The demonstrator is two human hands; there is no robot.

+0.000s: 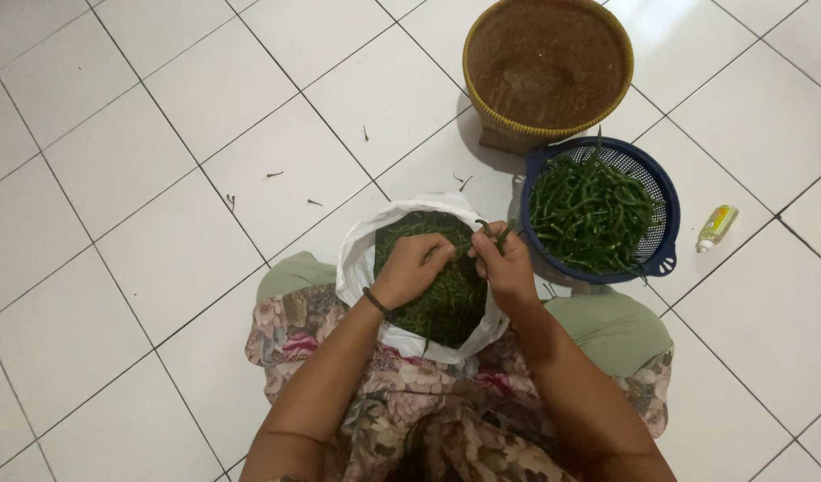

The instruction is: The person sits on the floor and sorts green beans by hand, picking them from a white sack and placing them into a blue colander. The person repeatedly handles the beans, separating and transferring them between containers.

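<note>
White floor tiles [161,178]; both hands, left [413,268] and right [504,268], pinch green chilies [446,295] over plastic bag [357,259].

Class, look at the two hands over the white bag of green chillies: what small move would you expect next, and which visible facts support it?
Probably the right hand swings its green chillies over to the blue colander and drops them. It already grips a few above the white bag, the colander beside it holds similar chillies, and the left hand is down among the bag's chillies.
</note>
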